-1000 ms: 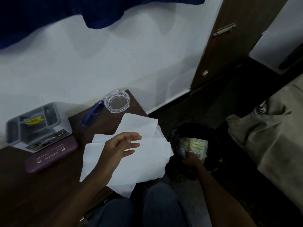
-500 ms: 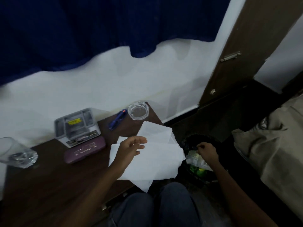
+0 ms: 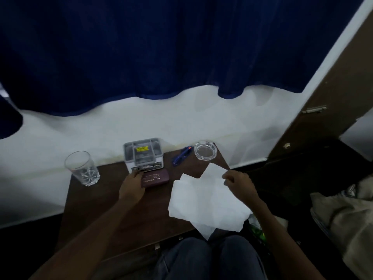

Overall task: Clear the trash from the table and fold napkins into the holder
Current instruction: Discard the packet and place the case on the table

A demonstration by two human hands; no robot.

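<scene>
Ok, head view only, and it's dim.

Napkins (image 3: 201, 203): loose white stack, unfolded, lying on the right end of the table (image 3: 96, 209), with the near corner hanging off the edge over my operator's knees. None are in the holder (image 3: 143, 154) yet. That's the grey compartmented box with the yellow label, at the back against the wall.

Right hand (image 3: 238, 184): fingers curled, narrow pinch on the far right edge of the top sheet. My read is that it's separating one sheet to fold.

Left hand (image 3: 131, 186): reaching at the holder's front, fingertips at the left end of the maroon case (image 3: 155, 178) that lies just in front of it. I can't tell whether it's gripping or only touching. It's probably either steadying the holder or shifting the case out of the way.

Rest of the table: glass tumbler (image 3: 81, 168) on the left, blue pen (image 3: 180, 155) and glass ashtray (image 3: 204, 150) at the back right, all clear of the napkins.

Bin (image 3: 256, 229) sits on the floor below the table's right edge with something green in it, mostly hidden. I see no obvious trash on the table, so I judge it's on to the folding phase.
</scene>
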